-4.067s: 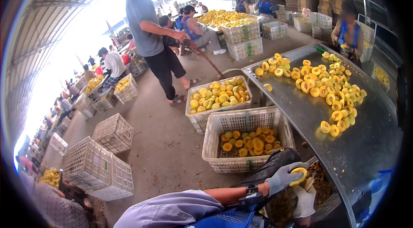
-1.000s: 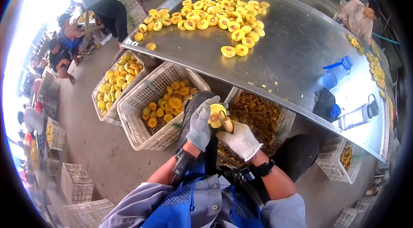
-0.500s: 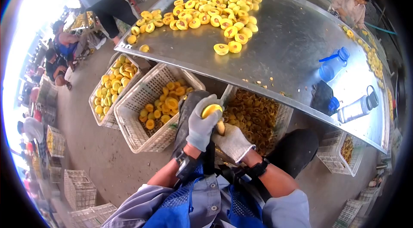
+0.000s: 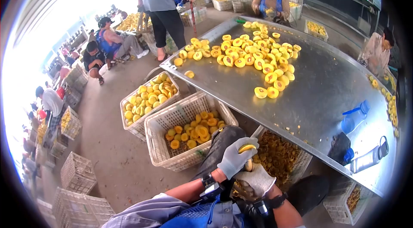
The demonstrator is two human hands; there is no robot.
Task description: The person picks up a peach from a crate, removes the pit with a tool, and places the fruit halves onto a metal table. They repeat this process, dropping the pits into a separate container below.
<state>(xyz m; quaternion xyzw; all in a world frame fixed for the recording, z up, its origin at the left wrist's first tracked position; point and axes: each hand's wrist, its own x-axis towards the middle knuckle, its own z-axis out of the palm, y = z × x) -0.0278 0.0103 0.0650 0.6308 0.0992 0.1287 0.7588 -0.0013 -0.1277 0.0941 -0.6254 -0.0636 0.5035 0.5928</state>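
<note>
My left hand (image 4: 238, 158), in a grey-white glove, is closed around a yellow peach half (image 4: 247, 147). Right beside it, my gloved right hand (image 4: 258, 179) grips a small tool with a tan, wood-like handle (image 4: 248, 166); its working end is hidden. Both hands are close together above my lap. Below and beyond them stands a crate (image 4: 303, 165) of brown-orange peelings or scraps. To the left, a white plastic crate (image 4: 155, 144) holds smooth orange peach halves. Cut halves with reddish centres form a pile (image 4: 258, 55) on the metal table (image 4: 314, 99).
Another crate (image 4: 134, 129) of yellow halves stands farther left. A blue bottle (image 4: 355, 118), a dark pouch (image 4: 339, 146) and a clear bottle (image 4: 368, 159) lie on the table's right side. People work around the table, and a standing person (image 4: 161, 0) is beyond its left corner.
The view has swung up and left, so the table, crates and hands appear lower and farther right. A person behind the table is now visible. Both hands keep their holds.
</note>
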